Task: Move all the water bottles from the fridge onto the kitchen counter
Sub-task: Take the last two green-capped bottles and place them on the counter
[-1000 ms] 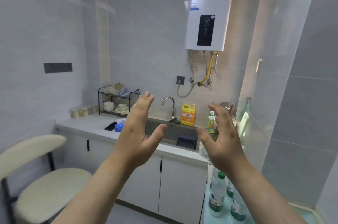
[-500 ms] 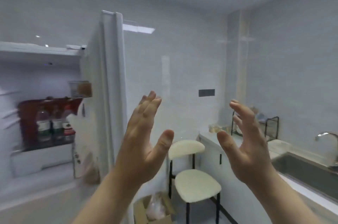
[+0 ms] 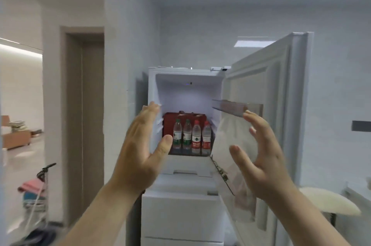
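The white fridge (image 3: 180,203) stands straight ahead with its upper door (image 3: 267,93) swung open to the right. On its shelf stand several water bottles (image 3: 192,136) in a row, two with green labels on the left and two with red labels on the right, in front of a red box (image 3: 170,120). My left hand (image 3: 140,151) and my right hand (image 3: 259,155) are both raised in front of the fridge, palms facing each other, fingers apart, holding nothing and short of the bottles.
A door shelf (image 3: 236,108) juts from the open door near my right hand. A cream chair seat (image 3: 329,201) is at the lower right. A doorway (image 3: 84,125) and a mop bucket (image 3: 34,197) lie to the left.
My view has swung left from the counter and sink to face the open fridge. Both hands stay raised and empty in the same pose.
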Demonstrator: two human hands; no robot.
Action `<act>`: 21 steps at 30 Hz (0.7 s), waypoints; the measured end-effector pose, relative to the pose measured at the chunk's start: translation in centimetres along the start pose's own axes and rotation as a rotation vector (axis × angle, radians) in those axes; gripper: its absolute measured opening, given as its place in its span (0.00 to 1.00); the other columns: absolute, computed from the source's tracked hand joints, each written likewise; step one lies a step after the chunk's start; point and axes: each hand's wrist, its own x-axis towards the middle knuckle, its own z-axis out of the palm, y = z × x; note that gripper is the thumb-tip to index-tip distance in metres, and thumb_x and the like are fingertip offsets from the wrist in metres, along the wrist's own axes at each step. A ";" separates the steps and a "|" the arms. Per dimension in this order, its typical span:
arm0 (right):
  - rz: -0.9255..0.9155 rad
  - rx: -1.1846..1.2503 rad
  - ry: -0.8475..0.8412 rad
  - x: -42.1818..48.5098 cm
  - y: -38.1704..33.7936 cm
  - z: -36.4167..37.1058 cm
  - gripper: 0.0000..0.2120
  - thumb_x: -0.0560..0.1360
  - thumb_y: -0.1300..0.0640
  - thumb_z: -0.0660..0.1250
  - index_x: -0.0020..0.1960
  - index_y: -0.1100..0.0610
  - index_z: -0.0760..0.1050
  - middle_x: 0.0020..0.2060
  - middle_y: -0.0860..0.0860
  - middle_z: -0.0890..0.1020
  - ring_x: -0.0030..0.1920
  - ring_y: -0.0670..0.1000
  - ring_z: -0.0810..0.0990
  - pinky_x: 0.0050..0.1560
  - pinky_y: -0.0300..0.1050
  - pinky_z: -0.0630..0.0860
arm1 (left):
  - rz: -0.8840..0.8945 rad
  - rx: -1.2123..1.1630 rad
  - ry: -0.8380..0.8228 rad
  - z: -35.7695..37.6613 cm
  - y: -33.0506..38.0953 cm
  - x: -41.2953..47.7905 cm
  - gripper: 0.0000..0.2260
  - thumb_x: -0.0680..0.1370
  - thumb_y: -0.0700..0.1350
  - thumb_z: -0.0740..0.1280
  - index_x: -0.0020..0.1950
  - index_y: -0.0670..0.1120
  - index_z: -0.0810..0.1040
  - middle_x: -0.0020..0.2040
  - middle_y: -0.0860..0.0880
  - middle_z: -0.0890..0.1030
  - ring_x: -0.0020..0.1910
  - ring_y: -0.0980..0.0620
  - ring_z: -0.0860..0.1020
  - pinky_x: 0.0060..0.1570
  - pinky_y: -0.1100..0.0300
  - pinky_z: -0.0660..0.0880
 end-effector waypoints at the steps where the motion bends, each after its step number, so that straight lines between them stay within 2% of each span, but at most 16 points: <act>1: 0.001 0.012 -0.002 0.3 -0.3 2.2 0.32 0.76 0.36 0.59 0.72 0.54 0.64 0.70 0.53 0.70 0.72 0.53 0.68 0.67 0.63 0.69 | -0.010 0.005 0.006 -1.1 -1.6 0.1 0.26 0.76 0.56 0.59 0.74 0.58 0.58 0.73 0.65 0.59 0.76 0.62 0.58 0.71 0.73 0.53; 7: 0.085 0.042 -0.026 2.1 -0.4 12.8 0.28 0.74 0.43 0.61 0.72 0.47 0.61 0.71 0.49 0.69 0.72 0.50 0.67 0.69 0.60 0.68 | -0.024 -0.011 0.010 -4.0 -11.3 1.8 0.26 0.76 0.56 0.59 0.73 0.60 0.57 0.74 0.64 0.60 0.76 0.60 0.59 0.72 0.68 0.55; 10: 0.121 0.020 -0.032 2.7 0.8 16.4 0.28 0.74 0.42 0.61 0.73 0.46 0.61 0.71 0.47 0.68 0.73 0.48 0.66 0.70 0.58 0.68 | -0.055 -0.035 -0.014 -3.4 -15.4 2.6 0.26 0.76 0.57 0.58 0.74 0.58 0.58 0.73 0.65 0.59 0.76 0.62 0.58 0.71 0.72 0.54; 15: 0.163 -0.017 -0.023 3.8 4.4 20.4 0.28 0.74 0.41 0.61 0.72 0.44 0.60 0.72 0.46 0.68 0.73 0.47 0.66 0.69 0.59 0.68 | -0.065 -0.061 -0.042 -0.1 -20.8 3.8 0.27 0.76 0.57 0.58 0.74 0.57 0.58 0.73 0.65 0.60 0.75 0.63 0.58 0.70 0.73 0.54; 18: 0.207 -0.058 -0.032 4.2 7.7 22.7 0.29 0.74 0.40 0.60 0.72 0.43 0.59 0.72 0.43 0.66 0.72 0.45 0.66 0.70 0.56 0.68 | -0.087 -0.086 -0.054 2.7 -23.8 4.6 0.26 0.76 0.57 0.58 0.74 0.61 0.56 0.74 0.65 0.60 0.75 0.64 0.58 0.70 0.74 0.53; 21: 0.248 -0.051 -0.020 4.5 12.0 25.4 0.29 0.73 0.39 0.60 0.72 0.44 0.60 0.72 0.43 0.66 0.72 0.44 0.65 0.70 0.54 0.68 | -0.099 -0.085 -0.056 6.1 -27.0 5.2 0.27 0.75 0.57 0.59 0.74 0.61 0.56 0.73 0.68 0.59 0.75 0.66 0.57 0.69 0.75 0.53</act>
